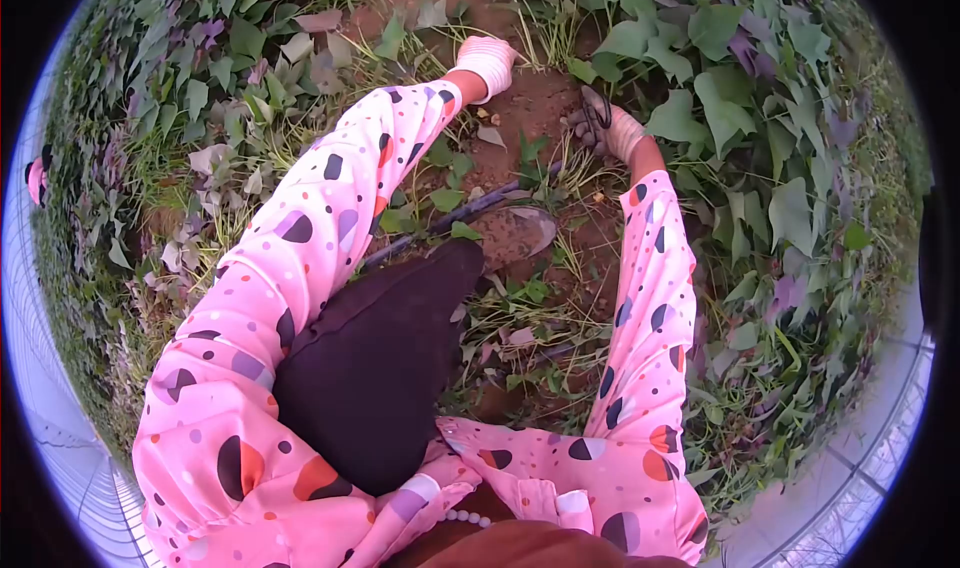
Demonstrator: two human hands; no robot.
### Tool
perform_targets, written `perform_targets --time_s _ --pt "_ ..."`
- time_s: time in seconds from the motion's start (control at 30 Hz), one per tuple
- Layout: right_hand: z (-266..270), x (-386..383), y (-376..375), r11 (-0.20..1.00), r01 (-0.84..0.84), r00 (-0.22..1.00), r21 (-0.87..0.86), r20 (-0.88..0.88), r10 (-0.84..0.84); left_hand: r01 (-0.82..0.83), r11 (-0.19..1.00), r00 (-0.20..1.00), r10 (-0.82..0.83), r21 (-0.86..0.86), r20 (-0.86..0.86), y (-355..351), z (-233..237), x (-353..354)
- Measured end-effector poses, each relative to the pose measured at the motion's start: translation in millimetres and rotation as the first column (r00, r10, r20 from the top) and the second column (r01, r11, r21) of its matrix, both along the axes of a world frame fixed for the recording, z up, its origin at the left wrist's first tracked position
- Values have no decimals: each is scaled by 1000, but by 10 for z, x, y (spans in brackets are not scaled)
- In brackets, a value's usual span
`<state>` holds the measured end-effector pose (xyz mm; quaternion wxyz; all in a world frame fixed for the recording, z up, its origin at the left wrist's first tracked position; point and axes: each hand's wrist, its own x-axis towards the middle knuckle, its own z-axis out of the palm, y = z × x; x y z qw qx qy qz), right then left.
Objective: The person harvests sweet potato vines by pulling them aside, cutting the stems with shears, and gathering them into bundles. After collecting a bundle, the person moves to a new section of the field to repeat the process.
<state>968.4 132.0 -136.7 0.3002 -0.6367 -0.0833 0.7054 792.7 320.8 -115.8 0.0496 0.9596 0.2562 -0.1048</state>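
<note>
My left hand (pixel 487 65), in a pale pink-and-white glove, is curled near the bare soil at the top of the view. Its fingers are mostly hidden, and thin green grass (pixel 540 43) stands just to the right of it. Lower and to the right, my right hand (pixel 606 131) wears a glove with soil-darkened fingers. Those fingers are bent around a tool with a thin black looped handle (pixel 600 108); its working end is hidden. Between the two hands lies reddish-brown soil (pixel 535 98) with small weeds and dry leaf bits.
Dense leafy vines (pixel 720 108) rise close on the right, and more vines with grass (pixel 240 118) spread on the left. A dark drip hose (pixel 470 208) crosses the soil near my shoe (pixel 515 233). Another person's pink clothing (pixel 38 181) shows at the far left.
</note>
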Motion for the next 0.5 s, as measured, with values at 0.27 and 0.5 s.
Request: perform_targets --time_s 0.27,0.5 --pt "-185 -150 412 984 174 960 40 214 -179 -42 997 999 42 -60 0 35 61 19" --pt "-275 -380 269 901 230 858 368 360 -366 -194 977 981 191 -92 -45 183 110 -193"
